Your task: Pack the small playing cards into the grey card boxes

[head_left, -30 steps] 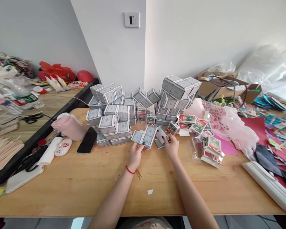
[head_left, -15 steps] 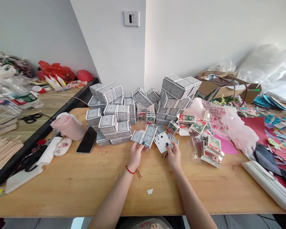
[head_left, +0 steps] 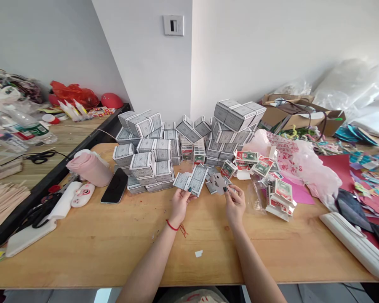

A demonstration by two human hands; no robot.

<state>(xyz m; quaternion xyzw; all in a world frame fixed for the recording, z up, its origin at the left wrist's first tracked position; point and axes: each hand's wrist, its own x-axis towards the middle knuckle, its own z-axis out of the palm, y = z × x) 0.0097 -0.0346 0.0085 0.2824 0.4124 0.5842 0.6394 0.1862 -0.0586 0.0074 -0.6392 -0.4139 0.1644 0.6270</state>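
Observation:
My left hand (head_left: 180,203) is closed on folded playing cards (head_left: 197,180), their grey patterned backs turned up and set at an angle to each other. In my right hand (head_left: 234,204) is a loose playing card (head_left: 219,184), pinched at its near edge and tilted, its face partly in view. More grey-backed cards (head_left: 211,172) lie on the table just behind it. Beyond the hands stand stacked blocks of folded cards, one group (head_left: 154,162) at the left and a taller one (head_left: 236,118) at the right.
Opened red and green card boxes (head_left: 281,191) and a pink-white plastic bag (head_left: 306,162) lie at the right. A black phone (head_left: 115,186), a pink roll (head_left: 90,168) and a white case (head_left: 350,244) rest on the wooden table (head_left: 113,248). A paper scrap (head_left: 198,253) lies nearest me.
My right hand has shifted slightly right and turned the card, so its face shows less than before. The left hand stays in place with its folded cards.

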